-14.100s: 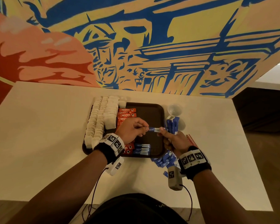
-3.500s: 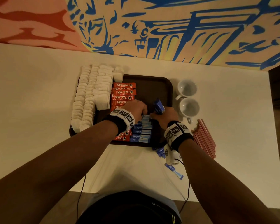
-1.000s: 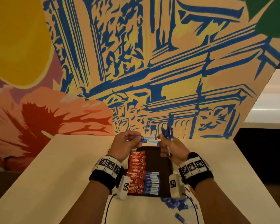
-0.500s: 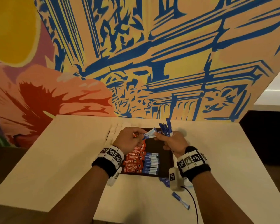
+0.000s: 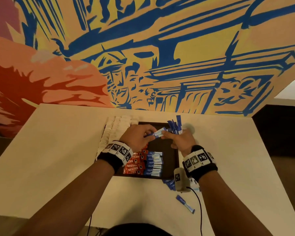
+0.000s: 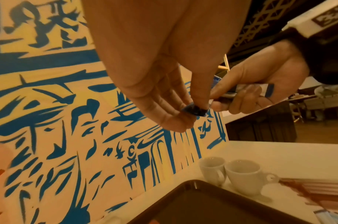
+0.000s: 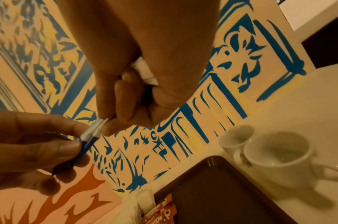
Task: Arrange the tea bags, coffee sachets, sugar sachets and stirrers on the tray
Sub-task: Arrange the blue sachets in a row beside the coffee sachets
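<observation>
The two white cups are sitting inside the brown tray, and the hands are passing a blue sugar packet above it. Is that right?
Not quite. The two white cups stand on the table beside the brown tray, not inside it; the left wrist view shows this. The rest holds: the left hand and right hand both hold a blue sugar packet above the tray.

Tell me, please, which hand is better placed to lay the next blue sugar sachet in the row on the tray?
Left. The left hand already pinches one sugar sachet, above the tray and nearer the blue row. The right hand grips the bundle of sachets, so it is busy.
</observation>
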Demonstrator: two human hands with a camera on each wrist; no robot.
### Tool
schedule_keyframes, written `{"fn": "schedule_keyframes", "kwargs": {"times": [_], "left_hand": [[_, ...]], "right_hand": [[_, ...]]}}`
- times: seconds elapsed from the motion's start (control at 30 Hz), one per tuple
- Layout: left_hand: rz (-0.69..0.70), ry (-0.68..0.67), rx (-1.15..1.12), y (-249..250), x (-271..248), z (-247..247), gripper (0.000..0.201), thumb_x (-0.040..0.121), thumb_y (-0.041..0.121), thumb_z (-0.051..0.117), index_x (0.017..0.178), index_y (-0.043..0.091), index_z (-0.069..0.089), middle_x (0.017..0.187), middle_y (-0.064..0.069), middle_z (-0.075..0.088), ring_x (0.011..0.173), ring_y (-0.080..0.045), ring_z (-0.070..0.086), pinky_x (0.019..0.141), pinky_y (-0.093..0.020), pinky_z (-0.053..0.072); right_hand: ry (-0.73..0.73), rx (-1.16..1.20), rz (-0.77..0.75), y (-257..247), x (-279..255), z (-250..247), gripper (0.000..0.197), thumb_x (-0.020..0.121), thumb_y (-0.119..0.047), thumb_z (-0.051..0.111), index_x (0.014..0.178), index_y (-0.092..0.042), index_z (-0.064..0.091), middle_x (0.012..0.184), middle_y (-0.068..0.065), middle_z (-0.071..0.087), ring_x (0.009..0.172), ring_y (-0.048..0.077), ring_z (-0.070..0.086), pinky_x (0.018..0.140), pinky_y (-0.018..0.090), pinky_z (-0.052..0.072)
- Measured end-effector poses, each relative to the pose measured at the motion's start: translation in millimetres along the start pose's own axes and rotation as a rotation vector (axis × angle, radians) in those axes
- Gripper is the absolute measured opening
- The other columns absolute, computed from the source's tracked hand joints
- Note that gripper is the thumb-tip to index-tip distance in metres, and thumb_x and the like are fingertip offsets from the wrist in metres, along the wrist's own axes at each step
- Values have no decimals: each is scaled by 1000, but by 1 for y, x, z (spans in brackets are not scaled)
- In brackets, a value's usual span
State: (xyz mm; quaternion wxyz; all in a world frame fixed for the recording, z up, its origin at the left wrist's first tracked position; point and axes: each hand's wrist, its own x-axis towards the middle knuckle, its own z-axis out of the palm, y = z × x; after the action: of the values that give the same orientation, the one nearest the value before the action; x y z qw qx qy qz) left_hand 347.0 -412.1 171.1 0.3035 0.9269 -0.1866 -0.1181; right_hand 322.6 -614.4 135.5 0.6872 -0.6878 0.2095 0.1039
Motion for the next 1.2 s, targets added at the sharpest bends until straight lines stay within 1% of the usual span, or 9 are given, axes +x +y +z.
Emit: {"fn": "schedule_keyframes", "kwargs": {"times": [0.17, 0.3, 0.4, 0.47, 0.57, 0.7, 0.87, 1.03, 1.2], "left_hand": [[-38, 16, 13, -26, 23, 12, 24, 97, 34, 61, 119, 29, 69, 110, 4, 73, 99, -16, 66, 88, -32, 53], [-151, 28, -24, -56, 42, 29, 22, 96, 32, 64, 117, 27, 67, 109, 5, 73, 99, -15, 67, 83, -28, 51], [-209, 0, -14, -73, 55, 46, 12, 94, 27, 68, 105, 23, 67, 100, 6, 73, 93, -15, 67, 78, -27, 50], [-230, -36, 2, -83, 62, 60, 6, 92, 27, 69, 97, 26, 68, 92, 8, 72, 87, -13, 67, 72, -26, 49], [-228, -84, 47, -93, 73, 84, 2, 90, 28, 70, 93, 29, 70, 92, 10, 67, 87, -10, 64, 74, -27, 52], [-158, -120, 136, -97, 88, 110, 8, 93, 29, 67, 97, 24, 72, 102, 7, 62, 99, -14, 55, 87, -34, 50], [-132, -150, 207, -97, 102, 133, 11, 96, 28, 63, 103, 23, 69, 109, -1, 60, 104, -19, 54, 89, -35, 50], [-64, -197, 300, -98, 113, 144, 15, 93, 23, 67, 107, 20, 68, 112, -3, 62, 112, -25, 54, 96, -40, 48], [-25, -273, 367, -100, 117, 147, 25, 90, 24, 69, 115, 21, 67, 119, -4, 64, 120, -27, 54, 108, -45, 41]], "right_hand": [[46, 68, 104, 23, 21, 1, 31, 89, -22, 77, 116, -10, 66, 101, 10, 78, 51, 0, 58, 50, 21, 43], [154, -54, 204, 52, 41, 1, 19, 87, -23, 79, 100, -15, 69, 106, 13, 75, 75, 16, 64, 60, 28, 51], [205, -195, 262, 76, 54, 5, 19, 85, -29, 81, 89, -17, 67, 102, 17, 75, 83, 28, 68, 77, 44, 62], [241, -273, 292, 91, 60, 10, 22, 82, -33, 83, 81, -20, 65, 98, 15, 75, 85, 31, 69, 84, 53, 61], [292, -345, 318, 105, 70, 18, 25, 82, -32, 83, 88, -12, 69, 93, 16, 73, 77, 27, 65, 80, 47, 60], [300, -424, 438, 114, 85, 19, 37, 84, -35, 82, 104, -7, 68, 95, 13, 71, 85, 29, 69, 76, 40, 59], [264, -477, 489, 119, 95, 18, 27, 90, -30, 76, 102, -10, 63, 76, 2, 59, 62, 14, 55, 51, 24, 39], [275, -540, 455, 119, 95, 18, 24, 93, -32, 72, 99, -11, 62, 78, 2, 58, 60, 12, 51, 50, 24, 35], [341, -597, 388, 115, 89, 16, 27, 94, -30, 72, 79, -15, 54, 71, -1, 52, 62, 13, 47, 66, 28, 38]]}}
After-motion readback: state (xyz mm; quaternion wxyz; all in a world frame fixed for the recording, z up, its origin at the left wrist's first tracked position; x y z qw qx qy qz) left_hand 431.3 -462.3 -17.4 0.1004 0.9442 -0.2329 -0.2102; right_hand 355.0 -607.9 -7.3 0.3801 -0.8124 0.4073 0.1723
